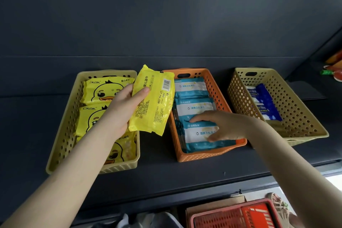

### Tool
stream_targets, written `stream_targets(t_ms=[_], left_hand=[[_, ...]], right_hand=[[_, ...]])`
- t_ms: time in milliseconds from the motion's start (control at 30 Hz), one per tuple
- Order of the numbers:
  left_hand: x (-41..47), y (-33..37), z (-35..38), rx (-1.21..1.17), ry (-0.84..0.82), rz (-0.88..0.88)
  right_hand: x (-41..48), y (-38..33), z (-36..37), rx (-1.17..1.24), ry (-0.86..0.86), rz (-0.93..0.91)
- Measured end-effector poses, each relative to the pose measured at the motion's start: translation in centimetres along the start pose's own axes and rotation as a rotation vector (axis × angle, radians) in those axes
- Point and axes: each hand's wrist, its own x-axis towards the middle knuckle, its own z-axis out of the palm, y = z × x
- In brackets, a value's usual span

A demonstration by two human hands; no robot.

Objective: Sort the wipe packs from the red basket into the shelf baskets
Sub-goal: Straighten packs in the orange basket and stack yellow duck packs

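My left hand (123,109) grips a yellow wipe pack (153,101), back side up, over the gap between the yellow basket (61,135) and the orange basket (220,96). The yellow basket holds several yellow duck-print packs (100,90). My right hand (224,126) lies with spread fingers on the nearest teal-and-white wipe pack (198,133) inside the orange basket, which holds a row of such packs. A tan basket (299,116) at the right holds blue-and-white packs (262,102). The red basket (236,214) shows at the bottom edge.
The three baskets stand side by side on a dark shelf (166,176) with a dark back wall. Colourful items (333,72) lie at the far right edge. A sandalled foot (281,209) and a cardboard box (212,204) are below, beside the red basket.
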Motion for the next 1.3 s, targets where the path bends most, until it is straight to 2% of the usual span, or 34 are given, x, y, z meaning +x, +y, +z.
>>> stream_targets(t_ms=[267, 333, 400, 467, 533, 600, 700, 800, 900, 967, 1100, 1167, 1300], left_hand=[[-0.2, 0.0, 0.5, 0.003, 0.026, 0.029], [-0.3, 0.1, 0.4, -0.013, 0.046, 0.036], [-0.7, 0.2, 0.5, -0.015, 0.078, 0.045], [-1.0, 0.3, 0.3, 0.027, 0.099, 0.062], [-1.1, 0.5, 0.7, 0.062, 0.11, 0.075], [-2.0, 1.4, -1.1, 0.147, 0.114, 0.204], [-2.8, 2.0, -1.7, 0.291, -0.009, 0.361], [-3.5, 2.7, -4.5, 0.441, -0.121, 0.48], [-3.5, 3.2, -8.0, 0.729, -0.2, 0.659], [-3.5, 3.1, -10.7, 0.716, -0.212, 0.581], [-3.5, 2.7, -14.8, 0.412, -0.243, 0.214], [-3.6, 2.7, -15.5, 0.408, -0.295, 0.177], [-3.2, 3.5, -16.6, 0.479, -0.257, 0.237]], right_hand=[[-0.4, 0.7, 0.0, 0.167, -0.035, -0.014], [-0.5, 0.2, -0.6, 0.257, 0.095, -0.008], [-0.6, -0.7, -1.3, 0.339, 0.349, -0.022], [-0.3, -2.4, -1.7, 0.632, 0.471, 0.01], [-0.2, -4.1, -1.5, 0.932, 0.318, 0.075], [0.7, -7.7, -1.1, 1.046, 0.118, 0.05], [2.2, -10.0, -0.7, 1.361, -0.016, 0.027], [3.5, -13.1, -0.4, 1.666, -0.02, 0.014], [4.5, -16.2, 0.5, 1.786, 0.093, 0.043], [5.6, -17.6, 1.6, 1.786, 0.179, -0.027], [7.2, -20.3, 3.7, 1.876, 0.462, -0.093], [7.7, -21.7, 4.8, 1.813, 0.538, -0.136], [7.8, -23.8, 6.6, 1.655, 0.576, -0.147]])
